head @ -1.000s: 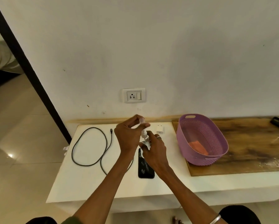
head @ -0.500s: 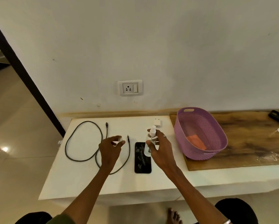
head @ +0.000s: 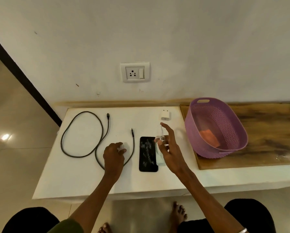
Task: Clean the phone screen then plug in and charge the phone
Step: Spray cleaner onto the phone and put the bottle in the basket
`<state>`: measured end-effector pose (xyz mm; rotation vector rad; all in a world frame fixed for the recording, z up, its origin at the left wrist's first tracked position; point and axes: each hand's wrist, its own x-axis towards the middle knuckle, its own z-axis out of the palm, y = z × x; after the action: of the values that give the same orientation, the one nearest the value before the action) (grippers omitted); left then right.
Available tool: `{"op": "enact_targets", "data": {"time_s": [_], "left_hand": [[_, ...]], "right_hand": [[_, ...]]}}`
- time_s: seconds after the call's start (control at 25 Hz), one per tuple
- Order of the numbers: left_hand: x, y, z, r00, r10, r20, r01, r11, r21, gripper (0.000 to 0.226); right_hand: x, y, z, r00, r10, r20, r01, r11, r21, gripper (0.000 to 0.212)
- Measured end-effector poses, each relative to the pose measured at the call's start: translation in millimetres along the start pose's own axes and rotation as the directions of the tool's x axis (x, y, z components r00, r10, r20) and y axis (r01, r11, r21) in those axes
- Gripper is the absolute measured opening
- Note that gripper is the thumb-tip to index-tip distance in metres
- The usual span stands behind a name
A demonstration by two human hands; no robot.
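- Looking down from the head view, a person rests the left hand [head: 114, 154] on the white table [head: 77, 179], its fingers [head: 122, 149] curled together over a small white cap [head: 121, 147]; whether they pinch it or only cover it cannot be told.
- Just right of those fingers, the dark cable [head: 83, 132] runs past with one plug end pointing away from the person; the rest of it loops off to their left.
- The phone [head: 147, 153] lies flat, screen up and smeared with pale streaks, between the two hands.
- The right hand [head: 169, 148] is raised beside the phone, fingers [head: 167, 130] spread, with thumb and palm around a clear spray bottle [head: 160, 145] that stands touching the phone's right edge; how firmly it is gripped cannot be told.
- Beyond the right fingers, near the wall, sits a white charger adapter [head: 165, 114].
- Well beyond both hands, a wall socket [head: 135, 72] with a switch is set into the wall.
- Right of the right fingers, a purple basket [head: 238, 125] stands on a wooden board [head: 266, 132], holding an orange cloth [head: 208, 137].
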<state>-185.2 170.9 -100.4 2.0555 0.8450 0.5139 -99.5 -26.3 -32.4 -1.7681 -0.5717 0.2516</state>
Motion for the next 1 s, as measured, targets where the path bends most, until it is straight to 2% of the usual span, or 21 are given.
{"op": "enact_targets", "data": {"time_s": [0.12, 0.24, 0.32, 0.4, 0.44, 0.48, 0.56, 0.64, 0.68, 0.8, 0.88, 1.0], "left_hand": [[-2.2, -1.0, 0.7, 0.999, 0.004, 0.04, -0.004, 1.0, 0.017, 0.036], [-5.2, -1.0, -2.6, 0.997, -0.015, 0.081, 0.012, 0.999, 0.033, 0.047], [-8.3, 2.5, -4.1, 0.999, 0.017, 0.037, -0.021, 0.992, 0.122, 0.053], [-14.5, 10.3, -2.3, 0.983, 0.18, -0.022, -0.169, 0.956, 0.24, 0.053], [-17.6, 14.5, 0.5, 0.963, 0.271, -0.001, -0.261, 0.931, 0.255, 0.052], [-20.6, 19.8, 3.7, 0.944, 0.323, 0.068, -0.33, 0.918, 0.22, 0.051], [-22.7, 30.0, 9.7, 0.908, 0.31, 0.281, -0.353, 0.929, 0.114, 0.056], [-12.5, 35.3, 12.6, 0.851, 0.288, 0.439, -0.379, 0.915, 0.136, 0.08], [-3.7, 37.6, 13.6, 0.818, 0.274, 0.506, -0.41, 0.895, 0.178, 0.097], [21.6, 42.8, 13.7, 0.689, 0.191, 0.699, -0.533, 0.787, 0.311, 0.138], [30.1, 40.9, 16.3, 0.638, 0.158, 0.753, -0.586, 0.734, 0.342, 0.149], [32.9, 33.0, 22.0, 0.594, 0.135, 0.793, -0.619, 0.707, 0.343, 0.154]], "right_hand": [[3.1, 2.9, -1.7, 1.0, 0.005, -0.016, -0.003, 0.996, 0.091, 0.047], [4.4, 6.2, -5.9, 0.995, 0.096, 0.006, -0.095, 0.969, 0.23, 0.041], [3.5, 9.0, -8.8, 0.989, 0.147, 0.01, -0.146, 0.963, 0.227, 0.04], [2.4, 11.0, -12.3, 0.989, 0.147, -0.009, -0.144, 0.979, 0.141, 0.044], [1.4, 11.8, -13.3, 0.992, 0.127, -0.02, -0.125, 0.99, 0.071, 0.047], [0.2, 12.4, -13.8, 0.994, 0.105, -0.028, -0.105, 0.994, -0.024, 0.051], [-1.0, 14.9, -15.5, 0.997, 0.064, -0.035, -0.072, 0.948, -0.312, 0.058], [-2.6, 20.1, -16.5, 0.999, 0.034, -0.039, -0.05, 0.812, -0.581, 0.064], [-3.2, 22.8, -16.9, 0.999, 0.016, -0.035, -0.035, 0.755, -0.655, 0.066], [0.0, 28.0, -18.3, 1.0, -0.017, -0.022, -0.004, 0.677, -0.736, 0.065], [1.7, 29.0, -16.8, 0.999, -0.028, -0.043, -0.014, 0.657, -0.754, 0.062], [2.0, 30.8, -13.0, 0.996, -0.035, -0.087, -0.044, 0.646, -0.762, 0.059]]}}
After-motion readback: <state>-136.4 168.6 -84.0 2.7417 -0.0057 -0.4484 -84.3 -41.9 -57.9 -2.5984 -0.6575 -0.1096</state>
